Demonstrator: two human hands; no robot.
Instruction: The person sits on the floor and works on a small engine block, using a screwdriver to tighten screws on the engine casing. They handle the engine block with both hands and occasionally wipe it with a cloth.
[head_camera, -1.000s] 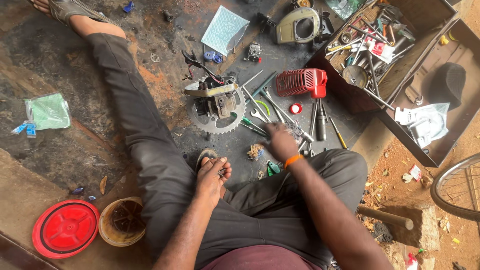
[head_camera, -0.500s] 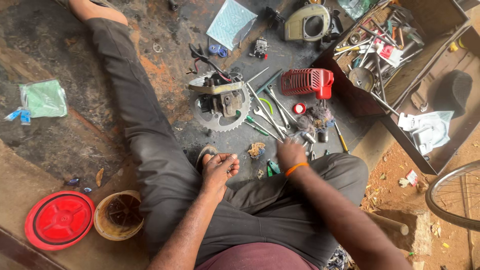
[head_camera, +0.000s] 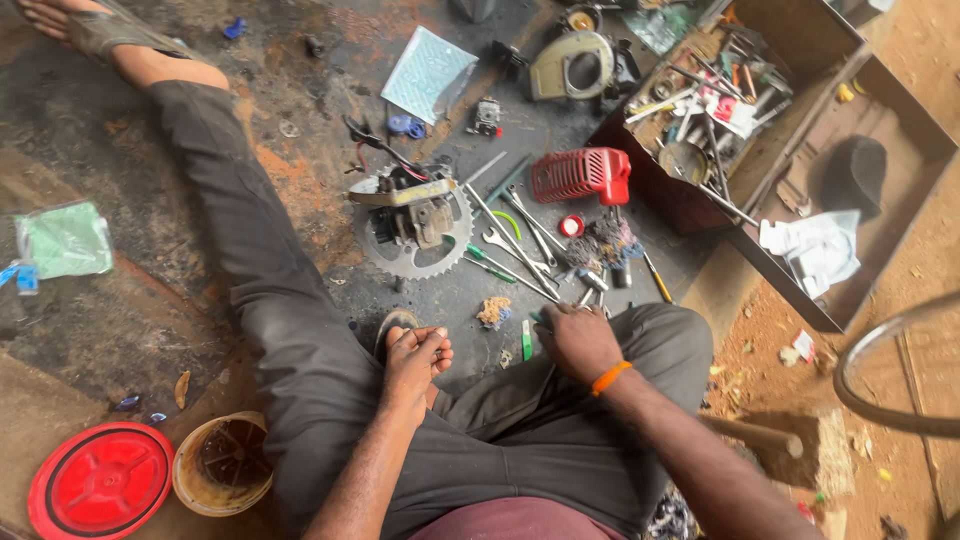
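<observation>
Ahead of my right hand (head_camera: 578, 340) the floor is crowded: wrenches and screwdrivers (head_camera: 515, 240), a red engine cover (head_camera: 580, 175) and a toothed sprocket assembly (head_camera: 415, 220) block a straight reach. My left hand (head_camera: 415, 360) rests by my foot; bare dark floor opens far left, beyond my outstretched leg (head_camera: 250, 250).

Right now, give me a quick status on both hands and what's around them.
Left hand resting on the foot, holding nothing visible. Right hand down at the loose tools; grip unclear. Toothed engine part ahead, untouched.
</observation>
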